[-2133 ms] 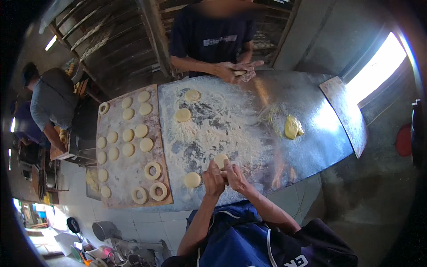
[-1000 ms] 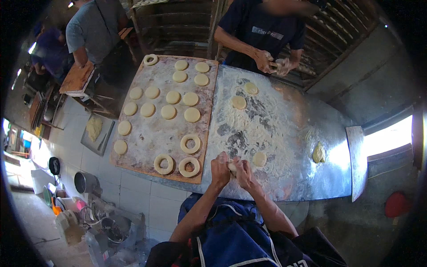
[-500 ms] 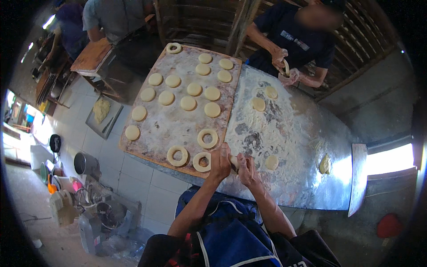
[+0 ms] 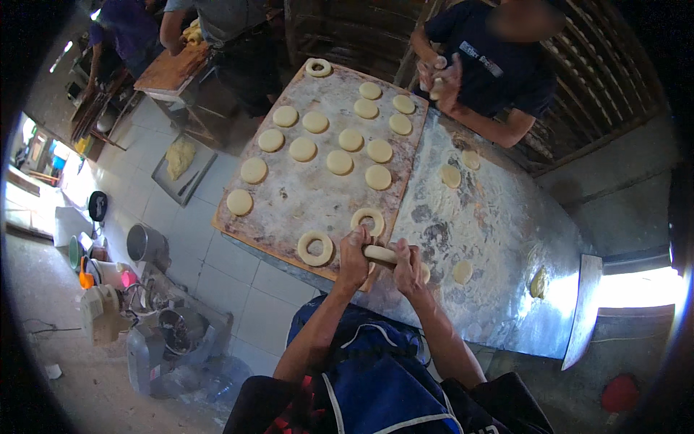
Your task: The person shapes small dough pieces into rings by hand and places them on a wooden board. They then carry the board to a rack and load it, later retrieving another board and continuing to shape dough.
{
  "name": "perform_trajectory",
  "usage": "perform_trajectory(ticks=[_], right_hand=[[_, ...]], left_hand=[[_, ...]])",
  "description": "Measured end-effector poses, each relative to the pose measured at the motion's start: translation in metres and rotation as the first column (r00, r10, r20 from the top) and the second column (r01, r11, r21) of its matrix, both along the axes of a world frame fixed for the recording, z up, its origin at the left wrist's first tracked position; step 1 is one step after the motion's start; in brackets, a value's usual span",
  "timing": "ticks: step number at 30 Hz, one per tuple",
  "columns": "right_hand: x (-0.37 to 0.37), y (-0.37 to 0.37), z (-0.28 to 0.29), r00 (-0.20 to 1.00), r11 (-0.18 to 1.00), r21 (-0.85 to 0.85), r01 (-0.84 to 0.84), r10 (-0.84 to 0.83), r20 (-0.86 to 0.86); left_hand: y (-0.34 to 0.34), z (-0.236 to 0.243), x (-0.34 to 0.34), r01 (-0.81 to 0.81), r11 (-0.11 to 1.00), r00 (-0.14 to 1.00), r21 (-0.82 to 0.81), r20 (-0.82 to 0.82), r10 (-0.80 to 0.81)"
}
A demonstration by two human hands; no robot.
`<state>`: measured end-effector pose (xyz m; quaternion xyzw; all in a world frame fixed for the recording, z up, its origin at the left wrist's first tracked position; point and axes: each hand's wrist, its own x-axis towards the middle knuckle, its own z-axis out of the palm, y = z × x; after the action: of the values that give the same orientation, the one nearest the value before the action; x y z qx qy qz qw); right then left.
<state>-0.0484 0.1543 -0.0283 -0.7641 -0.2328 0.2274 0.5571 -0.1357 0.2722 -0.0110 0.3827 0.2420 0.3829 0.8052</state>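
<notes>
My left hand (image 4: 353,257) and my right hand (image 4: 408,273) are closed on the two ends of a pale dough piece (image 4: 379,253), apparently a ring seen edge-on, over the near right edge of a floured wooden board (image 4: 282,202). Two dough rings (image 4: 314,235) lie just beyond and left of my hands; another is mostly hidden beneath them. Several round dough discs (image 4: 302,148) sit on the board, with a small ring (image 4: 318,67) at its far corner. More discs (image 4: 463,272) lie on the floured metal table (image 4: 520,318) to the right.
A co-worker in dark clothing (image 4: 491,87) handles dough across the table; two others (image 4: 217,36) work behind. A yellow dough lump (image 4: 538,282) and a scraper board (image 4: 578,311) are at the right. A dough tray (image 4: 191,181), pots (image 4: 144,242) and a machine (image 4: 166,354) occupy the left.
My view has turned left, so the scene shifts right. The disc-like piece between my fingers now looks longer and thinner, and my hands are farther apart, nearer the board's edge.
</notes>
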Motion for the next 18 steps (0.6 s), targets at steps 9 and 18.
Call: perform_trajectory(ticks=[9, 18], right_hand=[[0.011, 0.129, 0.092, 0.934, 0.919, -0.171, -0.356, 0.355, -0.032], [0.019, 0.016, 0.066, 0.963, 0.910, -0.415, 0.003, 0.109, 0.247]], left_hand=[[0.135, -0.016, -0.030, -0.020, 0.928, 0.833, 0.373, -0.506, 0.222], [0.168, -0.038, -0.054, 0.369, 0.584, 0.587, 0.723, -0.668, 0.457]])
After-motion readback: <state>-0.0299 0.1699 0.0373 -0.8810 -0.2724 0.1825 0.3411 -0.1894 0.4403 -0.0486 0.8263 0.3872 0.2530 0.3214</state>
